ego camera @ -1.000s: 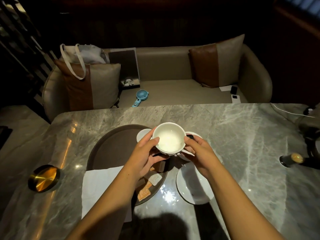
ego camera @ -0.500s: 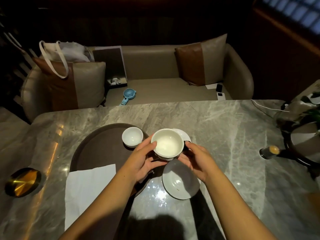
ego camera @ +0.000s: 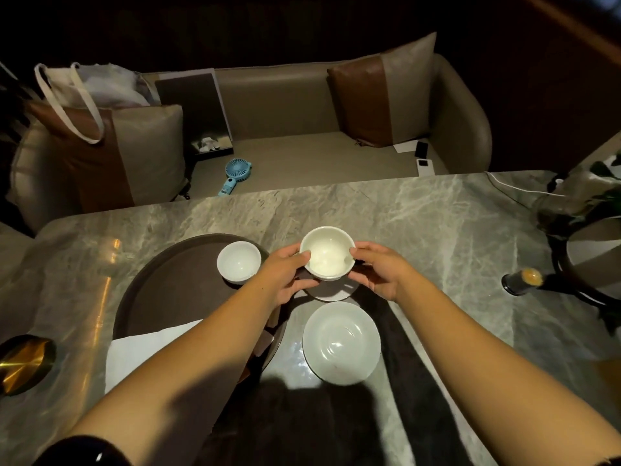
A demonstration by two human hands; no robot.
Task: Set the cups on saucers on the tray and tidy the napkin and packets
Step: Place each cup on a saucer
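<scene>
The big white cup [ego camera: 327, 257] is held from 2 sides: the left hand [ego camera: 285, 279] is curled round its left side with the thumb on the rim, and the right hand [ego camera: 379, 275] is pinched on its right side. The cup is held right above a small saucer [ego camera: 331, 294], which lies on the table [ego camera: 437, 230] just beside the tray [ego camera: 161, 290]; whether they touch cannot be told. The cup should probably be kept flat and put down slowly in the middle of the saucer, so that nothing is chipped. The fingers should be let go only when the cup is felt to sit firm. 1 smaller cup [ego camera: 238, 264] is on the tray with no saucer seen under it, and 1 more saucer [ego camera: 341, 343] is waiting on the table. The napkin [ego camera: 141, 358] is lying over the tray's near edge.
</scene>
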